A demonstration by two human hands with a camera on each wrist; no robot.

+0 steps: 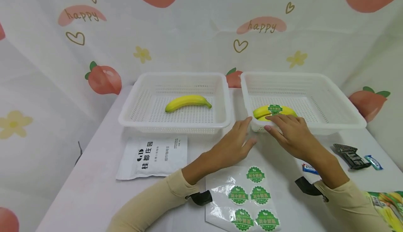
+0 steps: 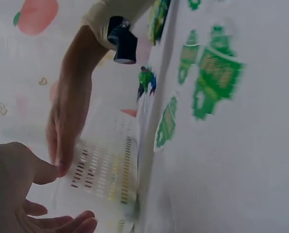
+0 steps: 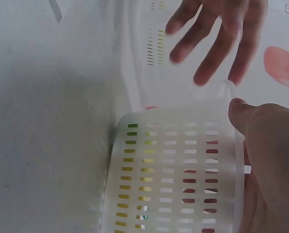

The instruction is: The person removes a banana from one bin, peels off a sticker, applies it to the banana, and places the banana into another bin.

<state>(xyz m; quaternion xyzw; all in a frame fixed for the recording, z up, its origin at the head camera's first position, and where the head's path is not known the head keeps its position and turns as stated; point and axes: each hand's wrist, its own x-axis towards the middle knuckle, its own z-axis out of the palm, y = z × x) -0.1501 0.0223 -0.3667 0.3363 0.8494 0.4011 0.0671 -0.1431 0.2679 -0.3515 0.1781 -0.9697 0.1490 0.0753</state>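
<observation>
A yellow banana bearing a round green sticker (image 1: 275, 110) lies on its side at the near-left corner of the right-hand white perforated plastic basket (image 1: 333, 99), its curve arching upward. The sticker sits on the middle of the fruit, facing up. The banana's near edge is hidden behind the basket's front wall and partly covered by fingers.

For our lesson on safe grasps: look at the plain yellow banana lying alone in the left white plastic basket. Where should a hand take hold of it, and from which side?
Grip the plain yellow banana round its thick middle, coming straight down from above. It lies flat on its side on the floor of the left white perforated plastic basket, whose raised walls block a sideways approach. Fingers could close across the curved body from front and back; the tapered ends probably give a poorer hold.
</observation>
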